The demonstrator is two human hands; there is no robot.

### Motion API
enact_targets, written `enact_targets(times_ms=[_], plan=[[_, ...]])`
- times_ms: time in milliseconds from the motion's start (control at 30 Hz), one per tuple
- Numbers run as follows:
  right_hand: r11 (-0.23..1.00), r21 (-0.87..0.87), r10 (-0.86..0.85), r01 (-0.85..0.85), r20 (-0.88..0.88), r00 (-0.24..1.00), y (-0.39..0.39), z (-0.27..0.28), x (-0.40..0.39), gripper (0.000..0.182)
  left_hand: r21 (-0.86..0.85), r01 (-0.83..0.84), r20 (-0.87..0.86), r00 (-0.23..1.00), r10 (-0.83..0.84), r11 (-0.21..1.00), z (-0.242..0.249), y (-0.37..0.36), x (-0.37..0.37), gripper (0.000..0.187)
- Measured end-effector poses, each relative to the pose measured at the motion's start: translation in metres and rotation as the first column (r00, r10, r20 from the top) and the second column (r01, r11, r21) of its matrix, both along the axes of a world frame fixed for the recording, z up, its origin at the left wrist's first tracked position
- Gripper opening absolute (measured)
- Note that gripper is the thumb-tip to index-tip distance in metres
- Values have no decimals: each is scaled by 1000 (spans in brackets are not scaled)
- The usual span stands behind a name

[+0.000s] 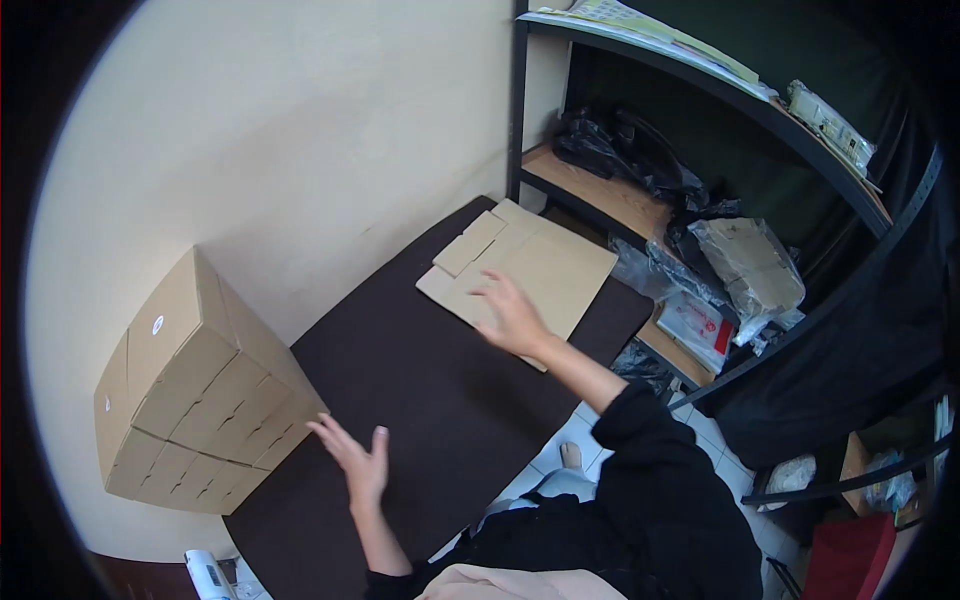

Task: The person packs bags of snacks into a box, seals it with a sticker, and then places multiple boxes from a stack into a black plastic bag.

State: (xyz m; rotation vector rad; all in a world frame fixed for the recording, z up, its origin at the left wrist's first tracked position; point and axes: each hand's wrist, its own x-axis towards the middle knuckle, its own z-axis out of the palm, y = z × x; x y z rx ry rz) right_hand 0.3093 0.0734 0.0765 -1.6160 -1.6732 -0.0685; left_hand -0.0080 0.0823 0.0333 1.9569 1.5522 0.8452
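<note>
Flattened brown cardboard (550,260) lies at the far right part of the dark table (400,350). Over its near left edge is my right hand (512,315), fingers spread and slightly curled, with nothing in it. My left hand (358,465) is open, thumb apart from the fingers, its fingertips near the lower right corner of a stack of brown cardboard boxes (210,400). Whether those fingertips touch the stack I cannot tell. The stack stands at the table's left end against the wall, with small round stickers on two boxes.
A metal-framed shelf (600,195) at the right holds black plastic bags (640,155), a wrapped cardboard parcel (750,270) and papers. At the lower left is a white device (207,575). A red object (850,555) stands at the lower right.
</note>
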Motion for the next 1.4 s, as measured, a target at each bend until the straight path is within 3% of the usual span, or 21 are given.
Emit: enact_targets(times_ms=[133,233,400,467,500,600,667,833,900,933,1000,1067,1100,1133,1200,1233,1267,1300,1367,1400], plan=[[943,-220,-261,248,-31,965,-42,-36,142,44,-189,204,-70,973,-220,961,-26,-52,85,95],[884,-231,-404,406,59,913,-67,-31,244,46,-271,287,-66,947,-315,919,-47,-83,154,96],[777,-266,-574,571,75,816,-104,-18,389,48,-222,204,-145,960,-240,953,-84,-109,238,90],[705,-288,-658,648,77,749,-116,-16,436,50,-117,79,-420,899,-122,990,-93,-116,258,82],[660,-297,-704,690,76,706,-119,-9,451,51,-14,27,-399,916,-30,1000,-95,-118,262,73],[585,-366,-757,724,74,649,-122,-8,502,54,-27,-12,-352,936,2,1000,-92,-117,264,67],[540,-335,-767,772,181,616,-116,-12,528,56,44,-47,-342,938,60,998,-93,-118,267,60],[417,-523,-770,743,231,595,-82,-9,523,52,52,-74,-348,933,87,996,-94,-118,270,58],[675,-130,-707,727,169,687,-57,-14,504,46,48,-78,-351,932,91,996,-95,-118,269,58],[762,201,-647,615,217,731,-42,-14,483,42,42,-79,-353,931,88,996,-96,-118,269,57],[875,327,-420,356,148,896,-18,13,416,35,51,-99,-338,935,110,994,-96,-119,270,58],[957,274,-153,95,197,968,-7,31,348,32,61,-125,-325,936,138,990,-97,-117,269,59],[935,346,5,-82,219,976,-5,36,311,29,52,-130,-272,952,140,990,-100,-116,267,60],[933,305,100,-192,292,951,-7,31,274,30,41,-141,-218,965,147,989,-103,-116,264,62],[864,203,421,-461,212,882,-25,15,201,31,31,-186,-39,982,187,982,-104,-113,262,72],[788,144,563,-599,226,795,-44,21,170,31,-90,-215,126,966,225,973,-84,-115,267,78],[699,139,681,-702,169,712,-61,29,141,27,29,-137,390,914,115,990,-89,-112,266,81],[602,151,783,-784,81,616,-77,38,116,24,86,-103,431,901,56,991,-84,-111,266,82],[442,207,894,-873,-23,447,-100,53,81,23,226,71,141,984,-105,971,-76,-116,253,87],[380,240,924,-893,-68,375,-110,68,70,25,221,31,138,988,-63,975,-74,-123,246,87]])
